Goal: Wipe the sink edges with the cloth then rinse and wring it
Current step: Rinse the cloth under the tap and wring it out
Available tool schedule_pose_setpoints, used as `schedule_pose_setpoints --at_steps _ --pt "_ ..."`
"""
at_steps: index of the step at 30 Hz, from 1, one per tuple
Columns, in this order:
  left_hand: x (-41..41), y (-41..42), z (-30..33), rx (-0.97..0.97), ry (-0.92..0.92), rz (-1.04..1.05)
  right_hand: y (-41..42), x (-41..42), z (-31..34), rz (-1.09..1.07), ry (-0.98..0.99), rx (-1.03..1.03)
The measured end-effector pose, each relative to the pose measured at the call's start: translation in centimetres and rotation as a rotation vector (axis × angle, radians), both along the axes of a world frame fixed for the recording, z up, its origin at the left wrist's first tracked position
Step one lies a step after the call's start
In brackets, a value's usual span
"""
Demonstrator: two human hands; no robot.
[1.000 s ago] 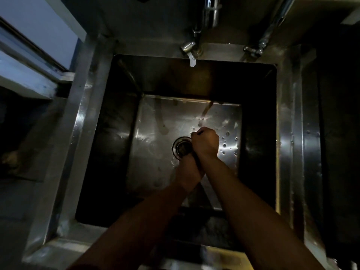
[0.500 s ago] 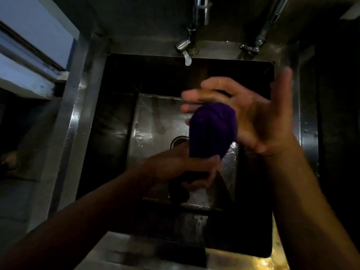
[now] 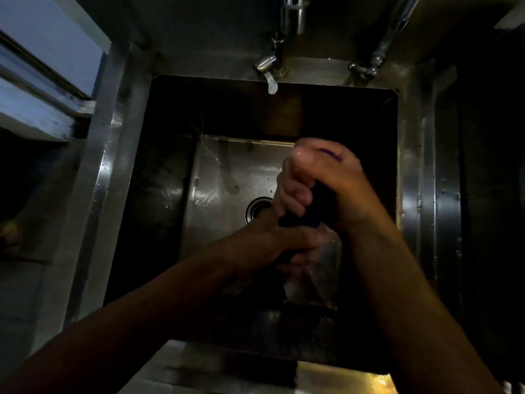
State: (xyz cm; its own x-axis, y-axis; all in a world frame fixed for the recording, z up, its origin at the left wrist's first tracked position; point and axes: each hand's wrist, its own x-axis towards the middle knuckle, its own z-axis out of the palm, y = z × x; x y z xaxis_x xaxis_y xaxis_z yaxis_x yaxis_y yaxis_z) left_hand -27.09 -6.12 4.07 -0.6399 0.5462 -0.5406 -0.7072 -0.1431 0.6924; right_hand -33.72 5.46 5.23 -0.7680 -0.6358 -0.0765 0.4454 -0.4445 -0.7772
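Dim lighting throughout. At far left, a pale window frame (image 3: 42, 89) meets the wall. The steel surface (image 3: 93, 194) borders a deep square sink (image 3: 159, 180), its floor wet and reflective, with a round drain (image 3: 257, 210) at centre. A tap (image 3: 270, 72) stands on the back ledge, a second valve (image 3: 365, 68) to its right. Above the basin, the left hand (image 3: 284, 240) grips the lower end of a dark purple cloth (image 3: 312, 211); the right hand (image 3: 326, 180) is fisted tightly round its upper end. The cloth is mostly hidden between them.
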Motion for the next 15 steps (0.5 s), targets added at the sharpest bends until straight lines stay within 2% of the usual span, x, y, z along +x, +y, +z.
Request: schedule_pose_setpoints --at_steps 3,5,7,10,15 --pt "-0.6 0.6 -3.2 -0.345 -0.006 0.212 -1.5 0.1 -3.6 -0.219 0.007 0.429" --pt "-1.0 0.7 -6.6 -0.55 0.022 0.246 -2.8 0.0 -6.7 -0.296 0.066 0.656" --pt "-0.9 0.6 -9.4 -0.762 0.098 0.181 -3.7 0.1 -10.3 -0.304 0.134 0.879" --pt "0.2 0.5 -13.2 -0.851 0.132 0.124 -4.6 0.6 -15.0 -0.312 0.176 1.173" --pt "0.9 1.7 -14.8 -0.955 0.179 0.027 -4.5 1.4 -18.3 -0.353 0.066 1.449"
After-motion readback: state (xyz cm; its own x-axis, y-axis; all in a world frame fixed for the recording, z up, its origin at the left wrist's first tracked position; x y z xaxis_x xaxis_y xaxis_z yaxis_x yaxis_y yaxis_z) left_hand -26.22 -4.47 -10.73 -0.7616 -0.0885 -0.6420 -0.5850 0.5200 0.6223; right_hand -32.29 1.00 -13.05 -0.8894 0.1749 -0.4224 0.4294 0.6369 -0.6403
